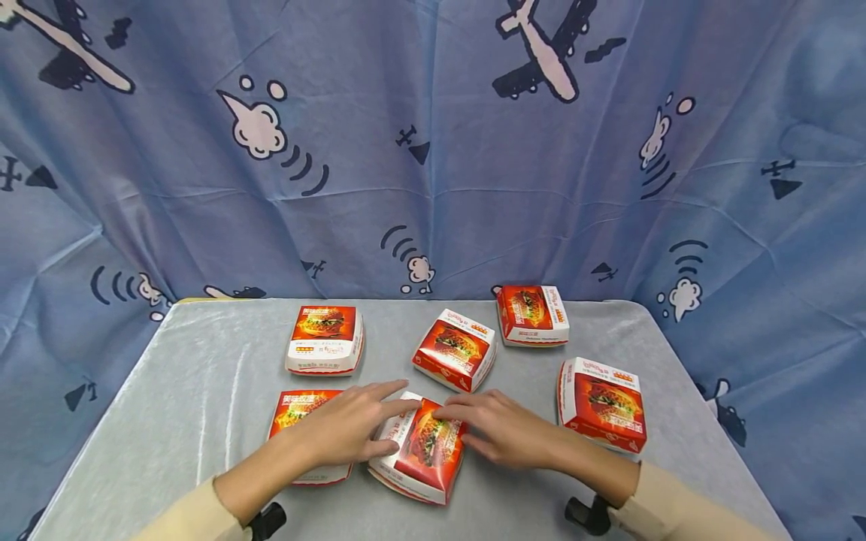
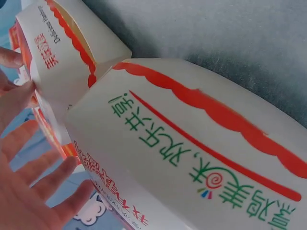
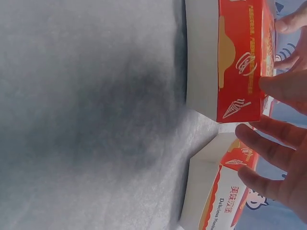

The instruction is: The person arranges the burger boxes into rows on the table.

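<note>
A red and white burger box (image 1: 433, 458) lies tilted at the front middle of the table, between my two hands. The left hand (image 1: 352, 424) reaches over from the left, its thumb and index finger at the white left side of the lid. My right hand (image 1: 504, 428) is at the box's right side, with its index fingertip on the printed lid and its thumb near the right edge. In both wrist views the fingers look spread and relaxed. A second burger box (image 1: 298, 406) lies partly hidden under the left forearm.
More burger boxes stand around: one at back left (image 1: 323, 349), one behind the middle (image 1: 456, 349), one at back right (image 1: 531, 315), and one at right (image 1: 602, 406). A grey cloth covers the table (image 1: 203, 406). Behind it hangs a blue patterned curtain (image 1: 365, 98).
</note>
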`<state>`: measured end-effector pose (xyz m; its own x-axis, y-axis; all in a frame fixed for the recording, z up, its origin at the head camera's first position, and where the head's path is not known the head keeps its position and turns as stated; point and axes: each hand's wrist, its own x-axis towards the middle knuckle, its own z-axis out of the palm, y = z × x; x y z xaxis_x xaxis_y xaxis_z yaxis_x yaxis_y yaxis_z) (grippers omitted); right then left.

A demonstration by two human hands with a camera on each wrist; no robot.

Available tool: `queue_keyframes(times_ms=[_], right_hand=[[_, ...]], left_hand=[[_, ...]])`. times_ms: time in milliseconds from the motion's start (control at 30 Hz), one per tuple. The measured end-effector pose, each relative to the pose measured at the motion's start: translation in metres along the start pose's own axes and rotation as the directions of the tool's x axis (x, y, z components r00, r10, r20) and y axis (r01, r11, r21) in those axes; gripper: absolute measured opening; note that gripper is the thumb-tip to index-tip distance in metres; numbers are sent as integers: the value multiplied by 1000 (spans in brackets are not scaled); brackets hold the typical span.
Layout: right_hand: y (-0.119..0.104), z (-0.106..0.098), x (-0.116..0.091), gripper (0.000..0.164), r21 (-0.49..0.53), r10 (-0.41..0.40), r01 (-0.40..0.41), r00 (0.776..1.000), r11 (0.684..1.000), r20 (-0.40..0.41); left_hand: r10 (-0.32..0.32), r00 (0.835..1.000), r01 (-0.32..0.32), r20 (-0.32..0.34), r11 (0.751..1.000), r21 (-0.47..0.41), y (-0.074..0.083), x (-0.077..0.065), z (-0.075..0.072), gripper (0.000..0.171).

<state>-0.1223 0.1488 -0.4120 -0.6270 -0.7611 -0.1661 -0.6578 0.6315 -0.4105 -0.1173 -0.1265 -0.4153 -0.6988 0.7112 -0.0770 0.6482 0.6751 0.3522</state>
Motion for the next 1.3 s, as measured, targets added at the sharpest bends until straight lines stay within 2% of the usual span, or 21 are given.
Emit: queue_keyframes(times_ms=[267,433,600,700,867,1133,1300], right_hand=[[-1,1,-1,51,29,39,-39,999,999,-23],[-6,5,-6,63,26,92,-90,993,996,-74],[-9,8,-7,77,-26,83,-86,992,996,-98],[-9,9,-8,83,-57,63,-68,994,996,-92],[-8,9,-8,82,-65,51,-55,997,996,-52],[-3,5,-6,78,-26,12,-12,1000,1000,6],[0,4,-5,75,10,-4,3,1000,1000,23]], left_hand=[[6,1000,-5,22,999,-41,-1,1,-1,53],[-24,1000,24,-2,999,-26,0,1,-1,52],[-18,999,19,-49,1000,20,1,1,1,45],[-7,997,11,-74,999,49,1,1,2,42],[-10,996,16,-83,997,73,1,1,2,42],[-38,998,39,-51,999,14,2,4,1,57],[-29,999,30,-34,1000,6,3,5,2,54]])
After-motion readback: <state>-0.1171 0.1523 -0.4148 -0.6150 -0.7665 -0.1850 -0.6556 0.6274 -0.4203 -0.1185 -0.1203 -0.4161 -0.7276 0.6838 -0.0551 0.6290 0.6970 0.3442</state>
